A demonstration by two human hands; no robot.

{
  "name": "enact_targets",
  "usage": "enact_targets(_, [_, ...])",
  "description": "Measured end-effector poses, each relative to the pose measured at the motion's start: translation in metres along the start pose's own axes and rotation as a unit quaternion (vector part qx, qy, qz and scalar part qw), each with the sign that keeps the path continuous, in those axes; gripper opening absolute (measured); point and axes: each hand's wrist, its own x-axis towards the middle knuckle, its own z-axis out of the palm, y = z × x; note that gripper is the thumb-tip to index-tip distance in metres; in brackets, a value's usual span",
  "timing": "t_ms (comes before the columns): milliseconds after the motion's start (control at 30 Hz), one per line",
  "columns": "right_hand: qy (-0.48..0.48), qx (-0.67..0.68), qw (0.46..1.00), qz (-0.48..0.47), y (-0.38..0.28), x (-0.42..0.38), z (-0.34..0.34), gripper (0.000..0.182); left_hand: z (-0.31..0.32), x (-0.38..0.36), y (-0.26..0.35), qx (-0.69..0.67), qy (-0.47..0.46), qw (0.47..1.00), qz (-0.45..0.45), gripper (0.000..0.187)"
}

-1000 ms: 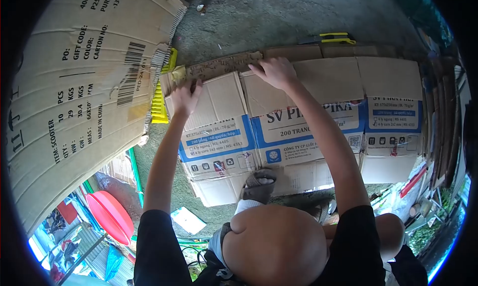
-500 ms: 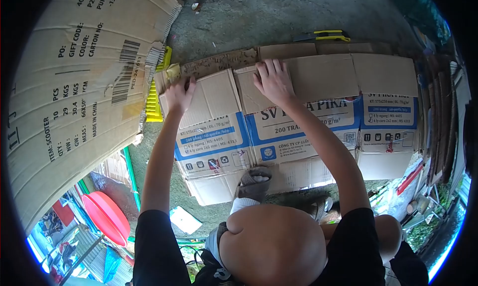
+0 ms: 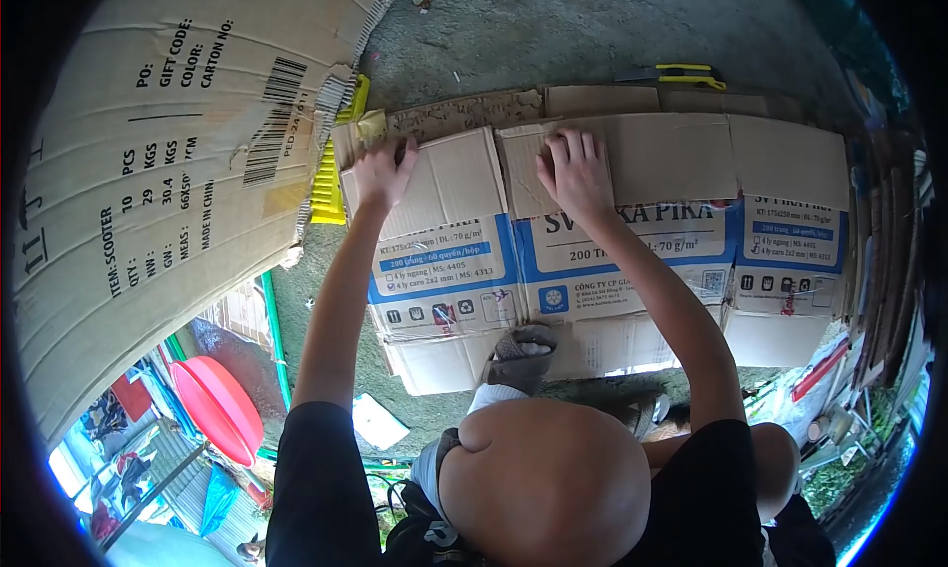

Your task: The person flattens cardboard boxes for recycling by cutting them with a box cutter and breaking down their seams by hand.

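A flattened cardboard box [image 3: 632, 305] with blue-and-white printed panels lies before me, its plain top flap folded toward me. My left hand [image 3: 383, 177] is at the flap's upper left corner, fingers curled over the edge and thumb on the near face. Further right, my right hand [image 3: 581, 177] rests on the plain flap just beside a split between panels. Its fingers are slightly spread and a little bent, with the thumb apart. More cardboard layers [image 3: 602, 99] show behind the top edge. My shoe [image 3: 523, 355] stands on the lower edge of the box.
A large scooter carton [image 3: 188, 152] rises on the left, with a yellow plastic piece [image 3: 329, 182] beside it. Behind the stack, a yellow box cutter [image 3: 686, 74] lies on the concrete. A red basin [image 3: 217, 409] is at lower left, and stacked boards [image 3: 879, 261] stand at right.
The view has shifted, so most things appear further right. My right hand sits slightly lower on the flap, its fingertips below the top edge. My left hand keeps its place at the corner.
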Motion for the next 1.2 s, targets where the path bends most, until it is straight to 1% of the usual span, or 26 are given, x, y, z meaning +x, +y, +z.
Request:
enact_targets(267, [-0.013, 0.001, 1.000, 0.005, 0.0007, -0.0001, 0.0000, 0.021, 0.0006, 0.0003, 0.0004, -0.013, 0.013, 1.000, 0.006, 0.038])
enact_targets(467, [-0.010, -0.001, 1.000, 0.001, 0.0008, 0.0007, 0.0000, 0.020, -0.0013, 0.0003, 0.0016, -0.003, 0.000, 1.000, 0.002, 0.038])
enact_targets(533, [-0.031, 0.000, 0.999, 0.016, -0.0003, 0.0000, -0.0011, 0.023, 0.0011, 0.0001, 0.0005, -0.005, 0.008, 1.000, 0.002, 0.038])
enact_targets(733, [-0.040, -0.008, 0.999, 0.018, -0.0011, 0.0013, -0.0028, 0.024, 0.0009, 0.0000, 0.0007, -0.014, 0.006, 1.000, 0.001, 0.037])
enact_targets(800, [-0.030, -0.002, 0.999, 0.014, -0.0009, 0.0023, -0.0025, 0.022, 0.0002, 0.0003, 0.0001, -0.016, 0.005, 1.000, -0.001, 0.037])
enact_targets(1000, [-0.023, 0.000, 1.000, 0.012, -0.0027, 0.0050, -0.0017, 0.021, 0.0017, 0.0011, -0.0032, -0.022, 0.048, 0.998, 0.035, 0.036])
enact_targets(1100, [-0.030, -0.005, 0.999, 0.015, -0.0016, 0.0029, -0.0052, 0.021, 0.0027, -0.0001, 0.0009, -0.035, 0.031, 0.999, 0.021, 0.036])
enact_targets(1167, [-0.031, -0.003, 0.999, 0.014, -0.0014, 0.0041, -0.0041, 0.021, 0.0007, 0.0006, 0.0001, -0.015, 0.005, 1.000, 0.005, 0.037])
enact_targets(1200, [-0.030, -0.002, 0.999, 0.014, -0.0015, 0.0033, -0.0035, 0.022, 0.0011, 0.0003, -0.0017, -0.014, 0.006, 1.000, 0.005, 0.037])
